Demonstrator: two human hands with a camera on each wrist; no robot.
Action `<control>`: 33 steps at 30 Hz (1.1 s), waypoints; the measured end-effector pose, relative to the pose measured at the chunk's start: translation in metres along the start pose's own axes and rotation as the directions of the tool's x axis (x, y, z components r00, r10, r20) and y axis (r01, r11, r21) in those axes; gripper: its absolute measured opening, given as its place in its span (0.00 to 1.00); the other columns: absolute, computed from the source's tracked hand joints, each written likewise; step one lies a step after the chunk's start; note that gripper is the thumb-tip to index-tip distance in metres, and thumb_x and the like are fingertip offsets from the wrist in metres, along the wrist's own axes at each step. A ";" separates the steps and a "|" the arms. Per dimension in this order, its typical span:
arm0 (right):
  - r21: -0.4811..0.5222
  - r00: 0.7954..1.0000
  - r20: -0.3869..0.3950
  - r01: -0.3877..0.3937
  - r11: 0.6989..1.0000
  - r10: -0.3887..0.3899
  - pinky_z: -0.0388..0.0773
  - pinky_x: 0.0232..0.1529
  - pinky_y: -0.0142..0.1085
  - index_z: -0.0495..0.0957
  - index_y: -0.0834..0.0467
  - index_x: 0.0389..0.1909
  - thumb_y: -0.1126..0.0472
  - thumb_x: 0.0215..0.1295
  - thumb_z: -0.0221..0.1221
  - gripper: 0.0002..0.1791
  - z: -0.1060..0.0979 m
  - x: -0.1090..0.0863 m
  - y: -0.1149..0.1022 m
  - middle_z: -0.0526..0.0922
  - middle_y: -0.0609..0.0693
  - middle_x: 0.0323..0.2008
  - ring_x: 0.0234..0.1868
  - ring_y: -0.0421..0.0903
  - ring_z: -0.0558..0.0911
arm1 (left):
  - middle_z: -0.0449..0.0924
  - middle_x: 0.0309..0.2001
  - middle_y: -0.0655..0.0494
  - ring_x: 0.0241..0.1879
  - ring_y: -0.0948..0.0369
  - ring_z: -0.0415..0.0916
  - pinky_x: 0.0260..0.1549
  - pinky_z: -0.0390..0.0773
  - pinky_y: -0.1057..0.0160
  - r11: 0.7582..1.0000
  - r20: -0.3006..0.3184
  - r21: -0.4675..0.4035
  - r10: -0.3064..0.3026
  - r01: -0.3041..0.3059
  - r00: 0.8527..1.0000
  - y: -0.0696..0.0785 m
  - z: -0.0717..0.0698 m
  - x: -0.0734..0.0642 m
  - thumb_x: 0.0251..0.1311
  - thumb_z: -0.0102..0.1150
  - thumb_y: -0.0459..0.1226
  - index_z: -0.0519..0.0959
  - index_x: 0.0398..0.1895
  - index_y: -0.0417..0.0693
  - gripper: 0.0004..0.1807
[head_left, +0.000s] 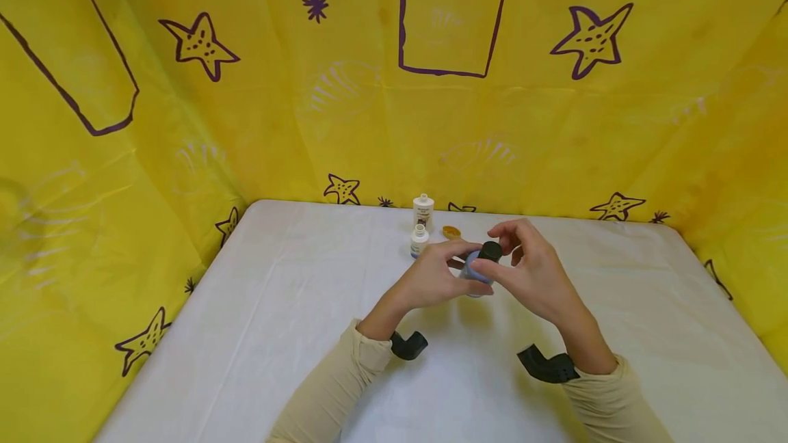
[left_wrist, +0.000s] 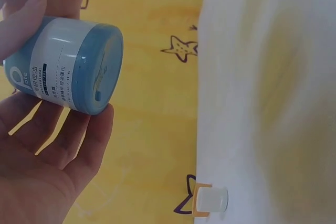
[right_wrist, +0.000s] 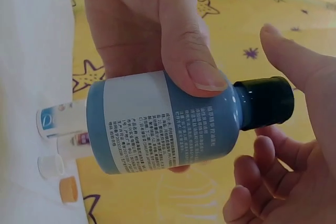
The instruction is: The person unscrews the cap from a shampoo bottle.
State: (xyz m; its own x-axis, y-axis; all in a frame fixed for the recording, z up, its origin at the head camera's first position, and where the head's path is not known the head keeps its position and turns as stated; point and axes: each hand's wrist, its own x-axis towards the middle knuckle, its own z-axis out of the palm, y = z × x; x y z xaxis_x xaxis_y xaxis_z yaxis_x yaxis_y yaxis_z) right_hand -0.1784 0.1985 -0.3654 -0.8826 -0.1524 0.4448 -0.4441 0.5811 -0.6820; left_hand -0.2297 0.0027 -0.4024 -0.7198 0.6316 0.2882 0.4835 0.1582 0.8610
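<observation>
My left hand (head_left: 434,275) grips a small blue bottle (right_wrist: 139,121) with a white printed label, holding it above the table. In the right wrist view the bottle lies tilted on its side, its black cap (right_wrist: 270,103) on the neck. Around that cap my right hand (head_left: 532,269) is spread, thumb on one side and fingers on the other, with gaps showing between them and the cap. The left wrist view shows the bottle's base (left_wrist: 107,69) and the left fingers curved along its body.
Behind the hands stand a taller white bottle (head_left: 423,212) and a shorter white-and-blue bottle (head_left: 419,243), both uncapped. An orange cap (right_wrist: 68,189) and a white cap (right_wrist: 51,166) lie near them. Yellow patterned cloth (head_left: 382,122) walls the white table (head_left: 295,333) at back and sides.
</observation>
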 end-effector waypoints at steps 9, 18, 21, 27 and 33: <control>-0.017 0.998 -0.017 0.059 0.998 -0.059 0.72 0.36 0.31 0.78 0.55 0.41 0.62 0.56 0.75 0.16 0.002 0.000 0.003 0.79 0.45 0.36 0.34 0.37 0.73 | 0.87 0.52 0.58 0.47 0.68 0.82 0.50 0.83 0.69 0.999 0.005 0.019 0.049 -0.049 0.999 0.000 0.002 0.001 0.53 0.78 0.41 0.82 0.59 0.53 0.29; 0.003 0.978 0.056 0.201 0.980 -0.201 0.79 0.43 0.25 0.80 0.53 0.63 0.69 0.63 0.67 0.26 -0.003 0.000 0.001 0.85 0.48 0.54 0.51 0.38 0.80 | 0.84 0.54 0.58 0.49 0.65 0.80 0.52 0.82 0.67 0.998 -0.039 0.047 -0.027 0.028 0.999 -0.002 -0.005 0.001 0.52 0.79 0.42 0.79 0.63 0.50 0.33; 0.011 0.974 0.088 0.211 0.977 -0.211 0.78 0.49 0.22 0.77 0.52 0.67 0.70 0.66 0.64 0.28 -0.004 0.000 0.001 0.83 0.50 0.60 0.57 0.44 0.80 | 0.84 0.55 0.58 0.50 0.65 0.80 0.53 0.82 0.66 0.998 -0.049 0.045 -0.040 0.042 0.998 -0.003 -0.007 0.001 0.52 0.79 0.42 0.79 0.64 0.50 0.33; 0.025 0.973 0.136 0.184 0.983 -0.185 0.82 0.43 0.28 0.71 0.51 0.72 0.68 0.67 0.64 0.33 -0.007 -0.002 0.000 0.79 0.53 0.66 0.59 0.49 0.79 | 0.84 0.55 0.58 0.50 0.65 0.80 0.52 0.82 0.69 0.998 -0.046 0.041 -0.043 0.045 0.998 -0.005 -0.006 0.000 0.52 0.79 0.42 0.79 0.64 0.50 0.34; 0.033 0.986 0.050 0.157 0.987 -0.159 0.81 0.45 0.28 0.74 0.52 0.68 0.66 0.60 0.72 0.35 -0.006 0.000 -0.001 0.79 0.51 0.61 0.57 0.44 0.78 | 0.84 0.52 0.59 0.48 0.67 0.80 0.52 0.82 0.69 0.999 -0.040 0.036 -0.029 0.031 0.999 -0.005 -0.004 0.001 0.52 0.79 0.44 0.80 0.63 0.52 0.32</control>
State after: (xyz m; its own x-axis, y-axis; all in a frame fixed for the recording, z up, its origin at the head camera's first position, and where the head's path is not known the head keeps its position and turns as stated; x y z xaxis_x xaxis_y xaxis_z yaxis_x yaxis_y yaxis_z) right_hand -0.1772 0.2025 -0.3616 -0.8076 -0.2827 0.5175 -0.5820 0.5232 -0.6225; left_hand -0.2348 -0.0006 -0.4049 -0.7527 0.5962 0.2793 0.4787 0.2043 0.8539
